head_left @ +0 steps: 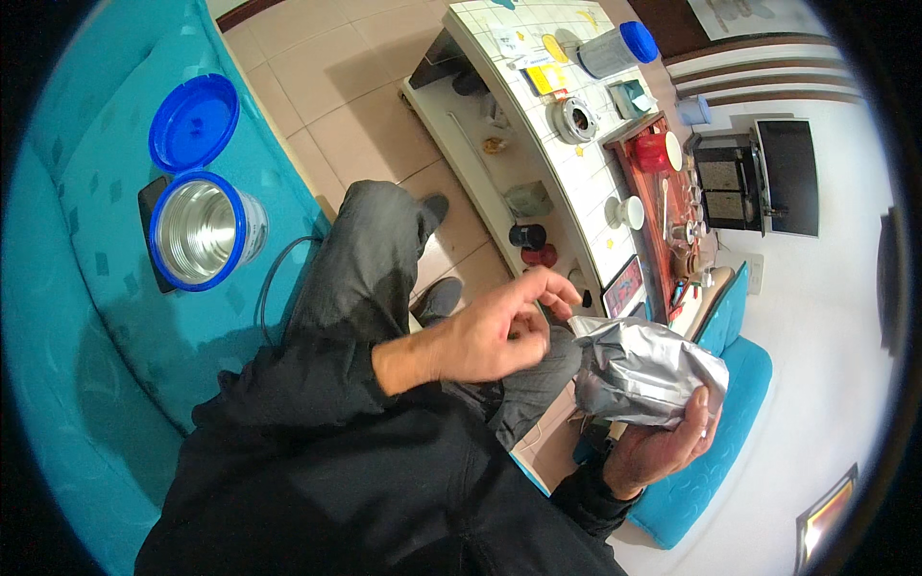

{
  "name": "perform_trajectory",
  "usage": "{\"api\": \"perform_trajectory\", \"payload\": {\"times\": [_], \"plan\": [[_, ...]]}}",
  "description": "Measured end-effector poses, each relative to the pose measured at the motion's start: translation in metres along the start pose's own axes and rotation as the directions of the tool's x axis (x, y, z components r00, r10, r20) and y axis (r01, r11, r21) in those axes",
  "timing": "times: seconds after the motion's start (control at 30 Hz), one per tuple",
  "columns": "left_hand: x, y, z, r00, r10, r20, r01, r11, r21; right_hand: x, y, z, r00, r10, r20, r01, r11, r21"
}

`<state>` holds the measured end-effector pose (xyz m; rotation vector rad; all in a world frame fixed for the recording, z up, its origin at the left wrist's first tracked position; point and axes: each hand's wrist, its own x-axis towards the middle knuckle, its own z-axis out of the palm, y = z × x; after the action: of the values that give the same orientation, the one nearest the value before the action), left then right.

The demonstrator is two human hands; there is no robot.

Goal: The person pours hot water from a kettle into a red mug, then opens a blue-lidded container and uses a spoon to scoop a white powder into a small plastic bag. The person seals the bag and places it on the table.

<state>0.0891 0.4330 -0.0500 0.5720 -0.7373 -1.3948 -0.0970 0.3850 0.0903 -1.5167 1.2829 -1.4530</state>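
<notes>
My right hand grips a crumpled silver foil bag by its lower right end, the thumb pressed on the near face. My left hand is in front of the bag's other end, fingers curved and apart, with nothing visible in them. Its fingertips are close to the bag's upper corner; no clear contact shows. On the teal sofa to my left lies a metal can with a blue rim, its mouth facing me and its shiny inside visible. The hinged blue lid is flipped back.
A dark phone lies partly behind the can, near a black cable. On the low table are a closed blue-lidded can, an ashtray, a white cup and a lit screen device. A wooden tea tray holds teaware.
</notes>
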Motion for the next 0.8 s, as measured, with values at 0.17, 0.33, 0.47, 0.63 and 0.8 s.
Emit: {"api": "perform_trajectory", "payload": {"times": [0.17,0.33,0.47,0.63,0.8], "plan": [[-0.001,-0.002,0.011,0.958,0.286,-0.006,-0.265,0.895,0.360,-0.004,-0.001,0.009,0.999,0.038,0.024,-0.041,0.994,0.105],[0.011,0.013,-0.001,0.950,0.297,0.099,-0.313,0.898,0.309,-0.006,-0.005,0.005,0.999,0.035,-0.025,-0.033,0.998,0.048],[0.015,0.029,-0.022,0.944,0.108,0.311,-0.162,0.975,0.153,-0.008,-0.003,-0.004,0.997,0.063,0.035,-0.065,0.994,0.087],[0.007,0.013,0.003,0.997,-0.077,0.001,0.074,0.960,-0.271,-0.003,0.004,-0.003,0.997,0.041,-0.058,-0.028,0.977,0.212],[-0.010,-0.010,0.017,0.952,-0.288,0.103,0.306,0.900,-0.311,-0.001,0.012,0.003,1.000,-0.001,-0.013,0.003,0.992,0.125]]}}
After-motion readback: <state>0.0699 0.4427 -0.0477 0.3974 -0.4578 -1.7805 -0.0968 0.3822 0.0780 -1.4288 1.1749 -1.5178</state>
